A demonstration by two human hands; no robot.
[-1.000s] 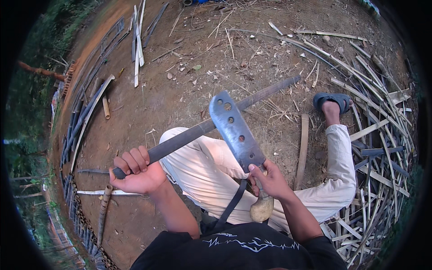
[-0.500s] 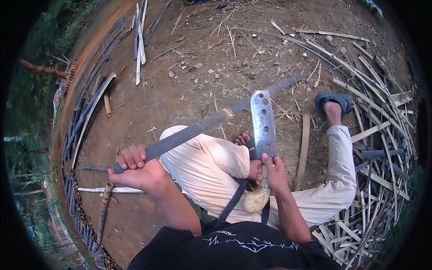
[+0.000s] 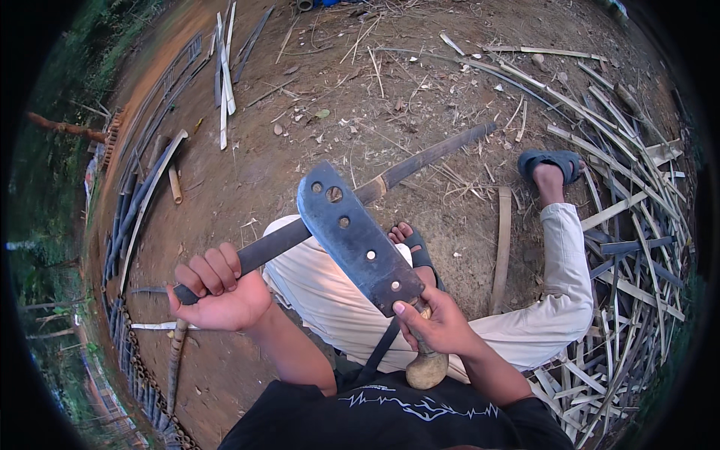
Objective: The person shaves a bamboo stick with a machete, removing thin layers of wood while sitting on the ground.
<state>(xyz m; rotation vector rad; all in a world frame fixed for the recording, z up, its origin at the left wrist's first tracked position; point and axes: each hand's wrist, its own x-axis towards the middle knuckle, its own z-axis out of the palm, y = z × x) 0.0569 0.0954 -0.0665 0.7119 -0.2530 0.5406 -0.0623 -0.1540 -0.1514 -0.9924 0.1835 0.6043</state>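
Note:
My left hand (image 3: 222, 289) is wrapped round the near end of a long dark bamboo strip (image 3: 279, 246), which slants up and away to the right over my leg. A pale node ring crosses it near the middle. In my right hand (image 3: 436, 321) is a cleaver (image 3: 357, 241), gripped at its handle. The wide dark blade has several round holes and points up and to the left. It overlaps the bamboo strip in this view; whether the two touch, I cannot tell. The handle ends in a thick rounded knob (image 3: 427, 370) near my shirt.
Many split bamboo strips (image 3: 637, 279) lie heaped along the right. A flat strip (image 3: 502, 251) rests on the dirt between my sandalled feet. More bamboo lengths (image 3: 152, 210) line the left, with a thin pole (image 3: 177, 365) nearer. Pale strips (image 3: 226, 75) lie at the far left.
The cleaver has swung left, from nearly upright beside the bamboo strip to tilted across it. My right hand has turned and come slightly nearer and left. The left hand keeps its hold.

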